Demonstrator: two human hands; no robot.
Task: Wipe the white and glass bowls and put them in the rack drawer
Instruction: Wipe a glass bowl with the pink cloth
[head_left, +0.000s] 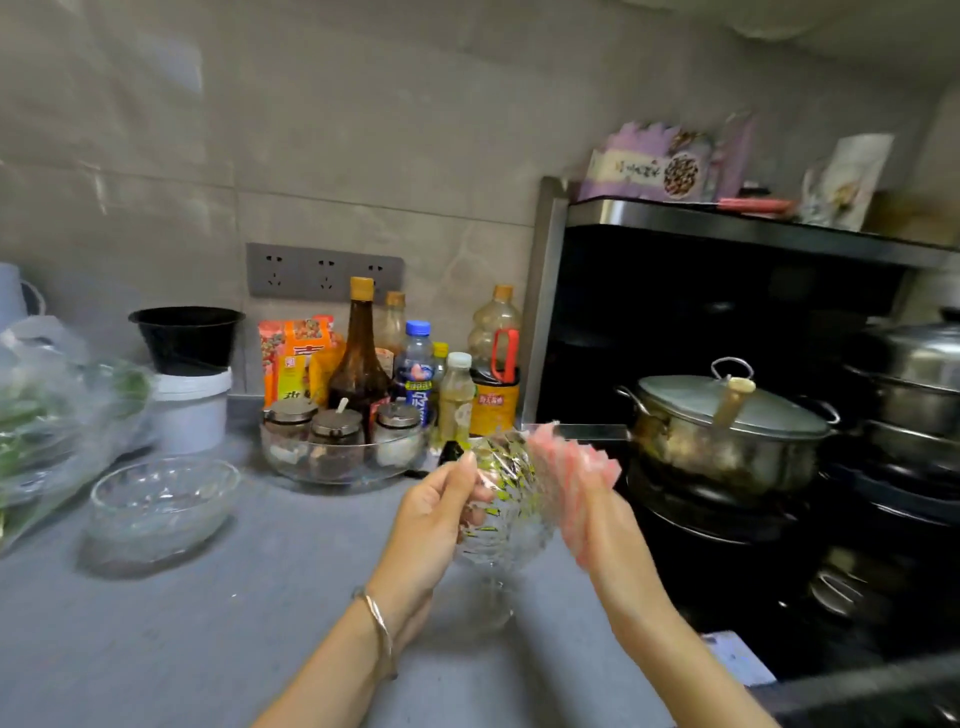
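a: item one?
b: glass bowl (511, 499), frame centre, raised for wiping; our left hand (436, 514) grips its rim.
a: right hand (608, 525)?
b: presses pink cloth (566, 467) to it; blurred, grip unclear.

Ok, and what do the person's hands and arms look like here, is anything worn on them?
No sleeves or gloves show; both arms are bare as far as the frame reaches. The wrist of the left hand carries a thin silver-coloured bangle. The right hand is motion-blurred, and no watch or ring can be made out on it.
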